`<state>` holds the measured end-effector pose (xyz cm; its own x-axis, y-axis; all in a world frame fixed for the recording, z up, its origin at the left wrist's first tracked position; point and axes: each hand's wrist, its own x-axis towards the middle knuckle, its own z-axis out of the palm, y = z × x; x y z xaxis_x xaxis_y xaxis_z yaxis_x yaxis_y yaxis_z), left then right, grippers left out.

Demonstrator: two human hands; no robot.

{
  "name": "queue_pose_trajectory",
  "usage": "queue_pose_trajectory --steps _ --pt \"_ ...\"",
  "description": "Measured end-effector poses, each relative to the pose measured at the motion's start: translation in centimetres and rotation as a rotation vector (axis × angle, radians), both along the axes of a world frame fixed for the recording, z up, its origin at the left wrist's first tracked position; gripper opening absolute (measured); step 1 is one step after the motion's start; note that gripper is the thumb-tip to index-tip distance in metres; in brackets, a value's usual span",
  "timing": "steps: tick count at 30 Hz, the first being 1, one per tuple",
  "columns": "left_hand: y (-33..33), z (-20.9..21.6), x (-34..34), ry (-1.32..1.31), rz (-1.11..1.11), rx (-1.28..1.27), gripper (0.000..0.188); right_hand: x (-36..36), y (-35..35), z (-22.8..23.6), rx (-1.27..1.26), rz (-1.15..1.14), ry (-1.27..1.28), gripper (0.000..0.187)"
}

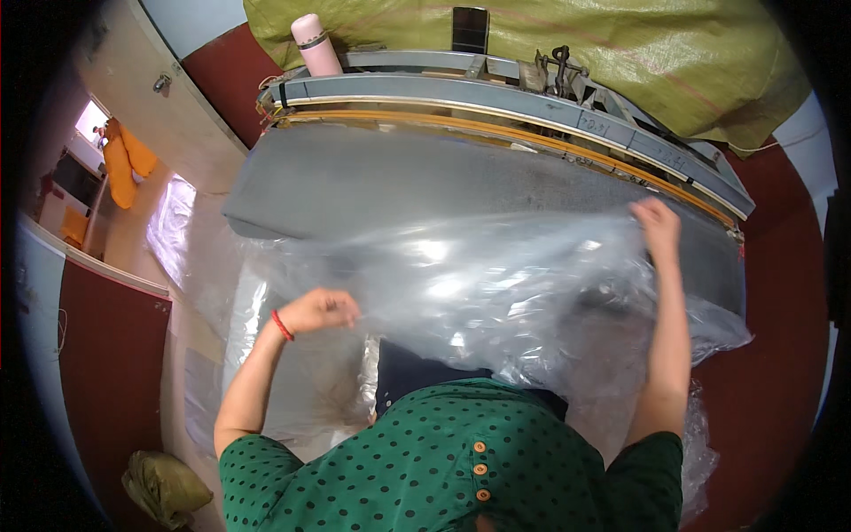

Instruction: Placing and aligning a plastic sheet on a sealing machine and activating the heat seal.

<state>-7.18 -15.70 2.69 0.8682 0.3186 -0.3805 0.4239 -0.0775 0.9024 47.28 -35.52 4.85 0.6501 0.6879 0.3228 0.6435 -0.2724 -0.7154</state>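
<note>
A wide clear plastic sheet [461, 275] stretches between my two hands over the front of a grey-topped bench [355, 177]. My right hand [658, 229] is raised at the right, its fingers pinched on the sheet's far corner. Lower and nearer to me, my left hand [321, 310] has its fingers curled at the sheet's left edge; they are slightly blurred. A red bracelet [282, 325] circles the left wrist. Loose film bunches and hangs over the bench's front edge, partly across my lap.
Along the bench's back runs a metal frame [425, 91] with an orange strip [496, 127]. A pink flask [316, 46] and a metal clamp [560, 71] stand there. Green-yellow sheeting [612, 44] hangs behind. More clear film [292, 390] lies at left, near a door [151, 75] and a sack [167, 486].
</note>
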Motion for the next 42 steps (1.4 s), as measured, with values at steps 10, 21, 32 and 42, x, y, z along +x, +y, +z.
queue_pose_trajectory --steps 10,21,32,42 --pt "5.2 -6.6 -8.9 1.097 -0.122 0.698 0.034 17.6 -44.7 1.6 -0.327 -1.288 -0.198 0.052" --pt "25.0 25.3 -15.9 0.448 1.018 1.579 0.028 22.4 -36.3 -1.3 -0.366 -1.025 -0.209 0.045" --pt "26.6 -1.6 1.1 0.575 0.598 1.037 0.066 22.0 -30.2 -3.8 -0.485 -1.132 -0.113 0.034" --pt "32.1 -3.0 -1.9 0.313 0.768 1.328 0.038 18.1 -25.0 -1.8 -0.677 -1.368 -0.156 0.026"
